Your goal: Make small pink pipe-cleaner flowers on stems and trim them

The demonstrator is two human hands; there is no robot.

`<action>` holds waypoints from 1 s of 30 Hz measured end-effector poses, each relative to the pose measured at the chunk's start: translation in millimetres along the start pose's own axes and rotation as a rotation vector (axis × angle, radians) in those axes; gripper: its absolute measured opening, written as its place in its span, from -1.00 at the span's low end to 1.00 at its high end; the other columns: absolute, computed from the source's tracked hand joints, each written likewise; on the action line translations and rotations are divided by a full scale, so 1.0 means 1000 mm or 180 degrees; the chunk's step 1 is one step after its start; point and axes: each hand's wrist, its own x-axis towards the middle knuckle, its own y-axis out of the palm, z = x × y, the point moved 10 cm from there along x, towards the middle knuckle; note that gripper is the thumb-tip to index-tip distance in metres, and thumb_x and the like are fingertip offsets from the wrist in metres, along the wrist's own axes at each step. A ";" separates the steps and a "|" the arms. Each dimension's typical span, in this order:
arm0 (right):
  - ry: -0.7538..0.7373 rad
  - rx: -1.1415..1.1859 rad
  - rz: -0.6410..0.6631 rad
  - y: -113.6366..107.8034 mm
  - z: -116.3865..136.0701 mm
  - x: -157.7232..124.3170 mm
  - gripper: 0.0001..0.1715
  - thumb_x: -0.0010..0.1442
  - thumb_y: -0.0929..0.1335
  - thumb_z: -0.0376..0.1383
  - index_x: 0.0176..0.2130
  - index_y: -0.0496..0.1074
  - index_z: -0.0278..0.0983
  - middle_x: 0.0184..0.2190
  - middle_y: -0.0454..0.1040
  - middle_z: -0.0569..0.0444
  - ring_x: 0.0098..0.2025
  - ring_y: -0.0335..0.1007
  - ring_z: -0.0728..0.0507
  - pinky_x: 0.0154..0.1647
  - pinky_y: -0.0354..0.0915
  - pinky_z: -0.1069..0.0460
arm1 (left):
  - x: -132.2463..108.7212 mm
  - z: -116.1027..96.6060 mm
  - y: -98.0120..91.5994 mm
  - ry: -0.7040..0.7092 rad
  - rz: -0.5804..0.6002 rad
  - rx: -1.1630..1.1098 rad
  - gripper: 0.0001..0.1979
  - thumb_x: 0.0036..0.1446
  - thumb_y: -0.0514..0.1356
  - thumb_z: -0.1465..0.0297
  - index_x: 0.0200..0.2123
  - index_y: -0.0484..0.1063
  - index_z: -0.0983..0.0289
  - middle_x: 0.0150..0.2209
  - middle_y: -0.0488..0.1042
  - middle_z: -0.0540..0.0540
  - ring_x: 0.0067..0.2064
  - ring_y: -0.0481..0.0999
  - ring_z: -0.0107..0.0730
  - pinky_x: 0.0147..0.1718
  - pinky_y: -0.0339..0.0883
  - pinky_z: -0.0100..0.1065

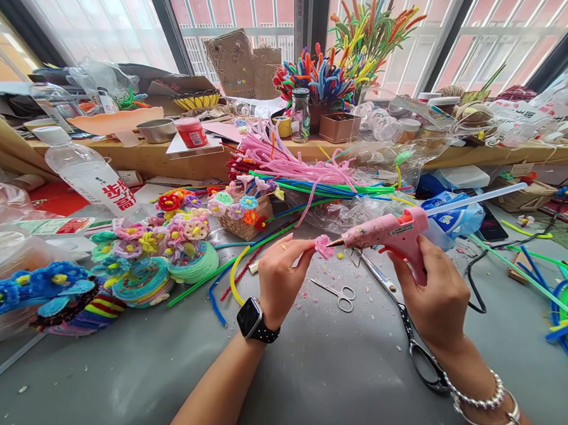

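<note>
Over the grey counter [321, 375], the right hand [434, 296] is wrapped tight around a pink glue gun [390, 232], its nozzle touching a small pink chenille flower [322, 246]. The left hand [280, 279] pinches that flower between thumb and fingertips. Small scissors [338, 293] lie just below, between the hands.

- You hold a pink glue gun [394, 235] by its handle, raised above the grey table. Its body lies almost level, and the brown nozzle points left. A clear glue stick comes out of its back, going up to the right.
- The nozzle tip touches a small pink fuzzy flower [322, 246], which you pinch at its left side.
</note>
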 end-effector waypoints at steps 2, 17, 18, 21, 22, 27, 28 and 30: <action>-0.0007 0.0004 0.0023 0.000 0.000 0.000 -0.55 0.06 0.31 -0.24 -0.07 0.27 -0.43 -0.31 0.45 -0.13 -0.29 0.39 -0.20 -0.26 0.31 -0.02 | 0.000 0.000 0.001 -0.0011 0.0033 -0.0038 -0.91 0.00 0.14 0.46 -0.41 0.45 0.23 -0.44 0.53 -0.03 -0.41 0.46 -0.49 -0.14 0.30 -0.35; -0.0093 -0.0049 0.0001 -0.001 0.003 0.001 -0.56 0.06 0.32 -0.25 -0.08 0.28 -0.43 -0.31 0.45 -0.14 -0.30 0.40 -0.20 -0.27 0.31 -0.02 | 0.001 -0.004 -0.002 0.0028 -0.0054 0.0039 -0.94 -0.01 0.14 0.46 -0.45 0.42 0.24 -0.48 0.51 -0.05 -0.43 0.45 -0.50 -0.17 0.30 -0.39; -0.0098 -0.0052 -0.0010 -0.001 0.003 0.001 -0.56 0.06 0.32 -0.25 -0.08 0.28 -0.43 -0.31 0.45 -0.14 -0.30 0.40 -0.20 -0.28 0.31 -0.01 | 0.001 -0.004 -0.002 0.0024 -0.0041 0.0035 -0.94 -0.01 0.14 0.46 -0.45 0.42 0.24 -0.48 0.51 -0.05 -0.42 0.45 -0.50 -0.17 0.30 -0.39; -0.0127 -0.0042 -0.0043 -0.003 0.004 0.002 -0.57 0.06 0.32 -0.26 -0.08 0.28 -0.44 -0.32 0.46 -0.13 -0.31 0.39 -0.19 -0.29 0.31 0.00 | 0.001 -0.005 -0.002 0.0046 -0.0037 0.0067 -0.94 -0.02 0.15 0.47 -0.46 0.42 0.24 -0.49 0.50 -0.05 -0.42 0.45 -0.50 -0.17 0.30 -0.39; -0.0132 -0.0042 -0.0051 -0.003 0.005 0.002 -0.57 0.06 0.32 -0.26 -0.08 0.28 -0.44 -0.32 0.46 -0.13 -0.32 0.39 -0.18 -0.29 0.31 0.00 | 0.001 -0.005 -0.002 0.0059 -0.0049 0.0089 -0.95 -0.02 0.15 0.47 -0.46 0.42 0.24 -0.49 0.50 -0.05 -0.41 0.45 -0.50 -0.17 0.30 -0.40; -0.0107 -0.0037 -0.0030 -0.003 0.004 0.001 -0.55 0.06 0.32 -0.26 -0.07 0.27 -0.43 -0.32 0.45 -0.12 -0.31 0.39 -0.19 -0.28 0.30 -0.01 | 0.001 -0.006 -0.004 0.0081 -0.0060 0.0164 -0.94 -0.01 0.14 0.46 -0.46 0.41 0.23 -0.49 0.50 -0.04 -0.39 0.46 -0.48 -0.18 0.29 -0.41; -0.0099 -0.0033 -0.0018 -0.003 0.004 0.001 -0.55 0.06 0.31 -0.26 -0.06 0.26 -0.42 -0.32 0.45 -0.12 -0.30 0.39 -0.19 -0.28 0.30 -0.01 | 0.001 -0.007 -0.004 0.0088 -0.0054 0.0162 -0.94 -0.01 0.14 0.46 -0.46 0.41 0.23 -0.49 0.51 -0.04 -0.39 0.46 -0.47 -0.18 0.29 -0.41; -0.0089 -0.0042 0.0004 -0.002 0.004 0.001 -0.54 0.07 0.30 -0.24 -0.04 0.25 -0.41 -0.31 0.45 -0.12 -0.29 0.39 -0.20 -0.27 0.30 -0.02 | 0.002 -0.008 -0.004 0.0100 -0.0052 0.0156 -0.92 0.00 0.13 0.46 -0.47 0.41 0.23 -0.50 0.51 -0.04 -0.40 0.46 -0.47 -0.18 0.29 -0.40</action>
